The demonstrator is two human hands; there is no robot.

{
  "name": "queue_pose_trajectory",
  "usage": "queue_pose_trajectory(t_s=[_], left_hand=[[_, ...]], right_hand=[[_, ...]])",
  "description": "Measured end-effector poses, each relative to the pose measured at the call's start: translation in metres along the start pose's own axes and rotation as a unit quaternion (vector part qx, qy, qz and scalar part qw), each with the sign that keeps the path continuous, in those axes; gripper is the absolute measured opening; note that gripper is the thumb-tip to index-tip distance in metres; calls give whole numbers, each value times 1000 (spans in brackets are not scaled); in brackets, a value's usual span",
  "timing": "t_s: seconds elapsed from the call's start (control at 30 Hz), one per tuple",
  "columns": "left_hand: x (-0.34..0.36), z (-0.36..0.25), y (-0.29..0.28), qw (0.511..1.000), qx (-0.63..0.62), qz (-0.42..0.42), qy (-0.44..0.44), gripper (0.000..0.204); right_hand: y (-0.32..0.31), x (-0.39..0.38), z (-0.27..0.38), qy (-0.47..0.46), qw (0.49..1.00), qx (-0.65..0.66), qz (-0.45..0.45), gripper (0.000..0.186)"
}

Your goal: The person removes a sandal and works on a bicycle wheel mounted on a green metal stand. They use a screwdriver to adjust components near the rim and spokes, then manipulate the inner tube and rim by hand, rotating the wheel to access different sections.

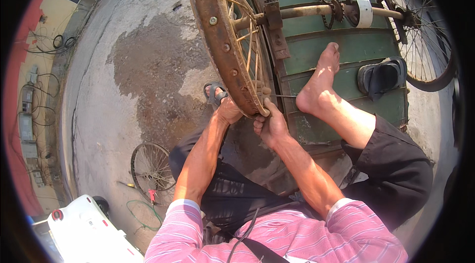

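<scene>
While the left hand (229, 110) gripped the lower outer face of a rusty brown metal wheel rim (213, 35), fingers partly hidden, the right hand (273, 127) pinched the rim's bottom edge, fingers curled, thumb against it. Rim stood tilted in front of the person, bolt heads along its face. Thin straight metal rod (286, 96) stuck out right of the rim's lower end; couldn't tell if either hand held it. Right of rim: green ribbed metal panel (316, 40), with a bare foot (320, 85) and an empty black strap sandal (380, 77) on it. Rusty tubular axle (304, 12) ran right from rim across the panel, with a black toothed sprocket (337, 10) on it and a white curved strip (364, 3) across it. Far right of rim: black-tyred spoked wheel (434, 85). Just left of rim: grey-sandalled foot (215, 94). Well below-left of rim: small thin-rimmed spoked wheel (132, 164), red-handled tool (152, 196), white rounded vehicle body (91, 236)
</scene>
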State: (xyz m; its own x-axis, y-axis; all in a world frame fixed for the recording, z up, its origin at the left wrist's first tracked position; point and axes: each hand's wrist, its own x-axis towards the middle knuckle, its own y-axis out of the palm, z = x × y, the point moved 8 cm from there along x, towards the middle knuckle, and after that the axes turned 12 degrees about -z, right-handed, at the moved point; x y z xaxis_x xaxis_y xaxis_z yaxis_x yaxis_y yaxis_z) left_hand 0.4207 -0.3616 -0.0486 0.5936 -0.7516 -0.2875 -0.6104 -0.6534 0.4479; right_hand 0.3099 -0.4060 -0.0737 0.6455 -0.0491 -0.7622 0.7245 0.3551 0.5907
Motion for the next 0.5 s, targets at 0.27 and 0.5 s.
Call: queue_pose_trajectory(t_s=[0.27,0.5], left_hand=[[4,-8,-8,992,119,2,31,60],[1,-17,-12,977,198,-61,52,36]], right_hand=[[-6,9,-3,0,1000,18,-3,34],[1,6,0,-10,1000,5,0,32]])
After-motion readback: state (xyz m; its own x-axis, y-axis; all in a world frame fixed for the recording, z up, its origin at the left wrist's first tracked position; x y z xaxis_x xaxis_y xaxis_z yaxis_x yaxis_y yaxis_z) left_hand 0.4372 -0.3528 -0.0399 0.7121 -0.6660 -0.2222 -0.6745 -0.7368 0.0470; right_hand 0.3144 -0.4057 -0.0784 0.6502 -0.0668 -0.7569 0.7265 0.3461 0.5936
